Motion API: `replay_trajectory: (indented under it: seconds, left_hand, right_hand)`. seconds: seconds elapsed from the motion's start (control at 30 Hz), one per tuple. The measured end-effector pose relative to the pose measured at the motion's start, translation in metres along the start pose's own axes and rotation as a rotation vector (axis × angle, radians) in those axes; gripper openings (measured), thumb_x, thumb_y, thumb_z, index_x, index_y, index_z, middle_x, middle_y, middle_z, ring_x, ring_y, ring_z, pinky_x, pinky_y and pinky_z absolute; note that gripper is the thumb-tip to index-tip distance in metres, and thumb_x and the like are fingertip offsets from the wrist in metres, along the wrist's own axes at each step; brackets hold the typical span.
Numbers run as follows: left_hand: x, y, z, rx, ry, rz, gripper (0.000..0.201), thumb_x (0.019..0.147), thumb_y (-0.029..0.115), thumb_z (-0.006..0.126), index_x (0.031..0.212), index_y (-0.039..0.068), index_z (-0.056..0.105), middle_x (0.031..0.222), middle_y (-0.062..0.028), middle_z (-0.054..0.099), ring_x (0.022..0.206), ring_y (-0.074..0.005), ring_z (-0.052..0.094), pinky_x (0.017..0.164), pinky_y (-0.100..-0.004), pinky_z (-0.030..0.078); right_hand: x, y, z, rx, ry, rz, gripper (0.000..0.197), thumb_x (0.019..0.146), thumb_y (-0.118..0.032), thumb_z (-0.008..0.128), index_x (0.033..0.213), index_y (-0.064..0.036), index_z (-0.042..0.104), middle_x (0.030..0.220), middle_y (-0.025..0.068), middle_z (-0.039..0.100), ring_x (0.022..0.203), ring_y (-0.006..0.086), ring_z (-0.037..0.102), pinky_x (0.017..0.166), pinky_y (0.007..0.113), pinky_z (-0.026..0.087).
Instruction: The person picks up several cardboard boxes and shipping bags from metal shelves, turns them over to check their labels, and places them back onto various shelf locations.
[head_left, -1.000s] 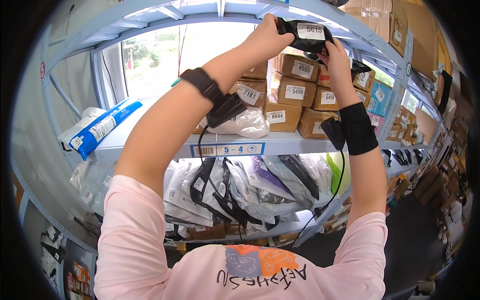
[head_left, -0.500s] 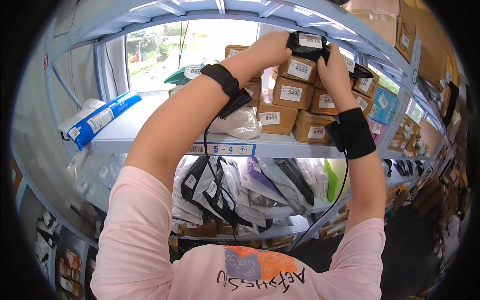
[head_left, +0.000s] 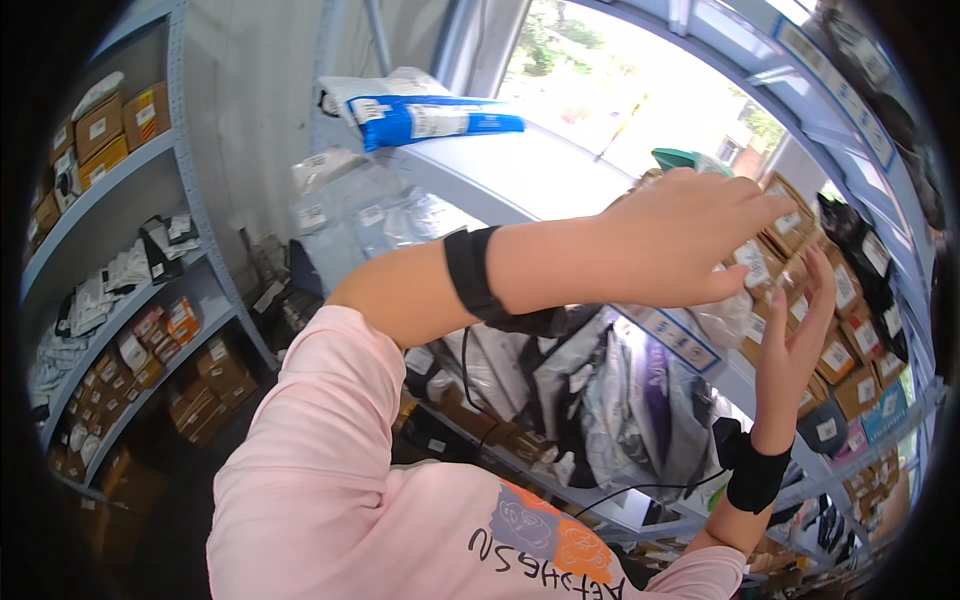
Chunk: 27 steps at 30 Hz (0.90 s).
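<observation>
- Pale-blue metal rack (head_left: 213, 262): stood well left of the brown cardboard box stack (head_left: 838, 356); cartons and bagged parcels occupied its levels.
- Flat blue-and-white plastic parcel (head_left: 440, 121): lay left of the stack, on the same pale shelf board (head_left: 500, 180); neither hand touched it.
- Grey, white and black plastic mailers (head_left: 650, 420): stood below and left of the stack.
- Left hand (head_left: 690, 240): was raised in front of the stack's left side. Fingers were extended and slightly bent, thumb apart; no item was visible in the grasp.
- Right hand (head_left: 795, 335): was upright before the stack. Fingers and thumb were spread, gripping nothing visible.
- Glossy black plastic parcel with white label (head_left: 848, 222): lay at the stack's upper right, unheld. Status, as judged: placement there appeared complete; no unfinished handling could be identified, though contact beneath the parcel could not be verified.
</observation>
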<state>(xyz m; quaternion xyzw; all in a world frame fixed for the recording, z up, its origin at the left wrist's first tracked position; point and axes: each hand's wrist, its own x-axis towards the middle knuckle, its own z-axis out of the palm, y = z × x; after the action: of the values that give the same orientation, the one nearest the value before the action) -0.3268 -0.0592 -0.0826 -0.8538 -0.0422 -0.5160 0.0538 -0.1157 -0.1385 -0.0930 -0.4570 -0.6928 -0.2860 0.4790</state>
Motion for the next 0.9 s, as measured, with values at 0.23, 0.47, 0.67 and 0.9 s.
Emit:
replay_trajectory:
  seconds: [0.23, 0.47, 0.67, 0.9]
  left_hand:
    - [-0.157, -0.083, -0.144, 0.249, 0.150, -0.285, 0.049, 0.084, 0.012, 0.065, 0.131, 0.004, 0.054, 0.120, -0.0156, 0.063, 0.107, -0.0311, 0.062, 0.093, -0.0406, 0.049]
    - [-0.300, -0.216, -0.299, 0.262, 0.331, -0.837, 0.022, 0.091, 0.013, 0.059, 0.110, 0.004, 0.064, 0.092, -0.0079, 0.070, 0.084, -0.0163, 0.065, 0.076, -0.0309, 0.051]
    - [-0.343, -0.318, -0.359, -0.105, 0.101, -1.213, 0.039, 0.098, 0.039, 0.054, 0.107, 0.003, 0.066, 0.089, -0.0056, 0.072, 0.075, -0.0134, 0.063, 0.069, -0.0280, 0.048]
    - [-0.328, -0.356, -0.346, -0.719, 0.039, -1.298, 0.047, 0.096, 0.048, 0.056, 0.105, 0.003, 0.066, 0.091, -0.0114, 0.072, 0.073, -0.0106, 0.065, 0.061, -0.0208, 0.051]
  right_hand:
    - [0.002, -0.142, 0.121, 0.086, -0.334, -0.140, 0.051, 0.085, -0.006, 0.060, 0.134, -0.0027, 0.048, 0.140, 0.0234, 0.046, 0.131, 0.0410, 0.044, 0.109, 0.047, 0.034]
    - [0.034, -0.263, 0.274, 0.156, -0.460, -0.226, 0.054, 0.085, -0.014, 0.064, 0.135, -0.0017, 0.046, 0.136, 0.0292, 0.045, 0.123, 0.0451, 0.047, 0.102, 0.049, 0.041]
    - [0.059, -0.332, 0.398, 0.037, -0.366, -0.260, 0.063, 0.082, -0.022, 0.069, 0.137, -0.0028, 0.045, 0.134, 0.0275, 0.047, 0.121, 0.0427, 0.050, 0.097, 0.048, 0.045]
    - [0.079, -0.335, 0.486, -0.057, -0.231, -0.087, 0.074, 0.078, -0.028, 0.074, 0.141, -0.0051, 0.044, 0.134, 0.0318, 0.046, 0.112, 0.0453, 0.057, 0.088, 0.049, 0.050]
